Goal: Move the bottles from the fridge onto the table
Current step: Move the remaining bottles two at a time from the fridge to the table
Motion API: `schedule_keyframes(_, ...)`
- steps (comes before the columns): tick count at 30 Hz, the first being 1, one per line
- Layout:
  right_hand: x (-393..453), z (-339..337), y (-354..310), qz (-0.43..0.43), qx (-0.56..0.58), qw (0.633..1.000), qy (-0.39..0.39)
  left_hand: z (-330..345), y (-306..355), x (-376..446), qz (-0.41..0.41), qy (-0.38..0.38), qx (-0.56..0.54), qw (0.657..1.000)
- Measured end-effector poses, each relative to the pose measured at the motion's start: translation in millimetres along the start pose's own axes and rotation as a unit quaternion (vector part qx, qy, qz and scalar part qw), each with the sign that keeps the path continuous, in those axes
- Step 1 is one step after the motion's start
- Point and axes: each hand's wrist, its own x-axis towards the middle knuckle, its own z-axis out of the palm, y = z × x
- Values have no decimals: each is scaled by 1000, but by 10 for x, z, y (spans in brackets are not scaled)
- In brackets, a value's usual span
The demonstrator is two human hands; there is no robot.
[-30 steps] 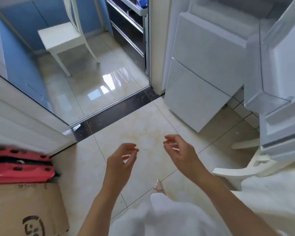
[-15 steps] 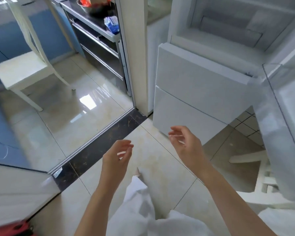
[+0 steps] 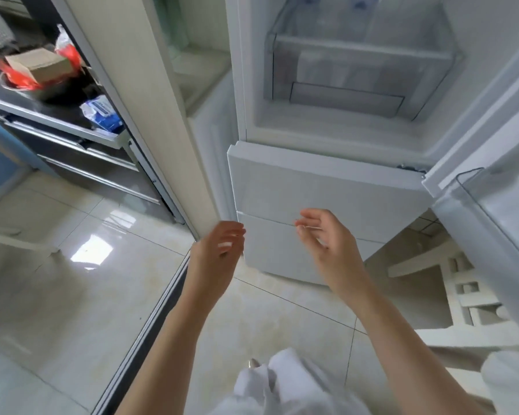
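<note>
The white fridge (image 3: 321, 187) stands ahead with its upper compartment open and its two lower drawers shut. A clear crisper bin (image 3: 360, 55) sits inside the open compartment. Faint bottle shapes (image 3: 357, 4) show at the very top edge, too blurred to be sure. My left hand (image 3: 216, 253) and my right hand (image 3: 327, 241) are both raised in front of the lower drawers, fingers apart, holding nothing and touching nothing. No table is in view.
The open fridge door (image 3: 492, 223) with a clear door shelf hangs at the right. A pale wall post (image 3: 150, 109) stands left of the fridge. A dark kitchen rack (image 3: 72, 127) holds a cardboard box and packets. A white stool (image 3: 462, 295) lies low right.
The view has swung up and to the right, so the fridge's open compartment now fills the top. Both empty hands have risen toward the fridge front.
</note>
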Motion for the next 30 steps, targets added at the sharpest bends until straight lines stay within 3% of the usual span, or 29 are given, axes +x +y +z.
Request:
schedule_keyframes(9, 1372, -414, -506, -63, 22, 989, 133, 358, 621, 1516, 101, -34, -38, 994)
schedule_keyframes(18, 2971, -938, -996, -138, 26, 965, 222, 881, 1591, 3115, 196, 20, -78, 977)
schedule_keyframes(30, 4399, -1688, -1233, -108, 16, 940, 322, 1566, 2314, 4667, 198, 47, -126, 971)
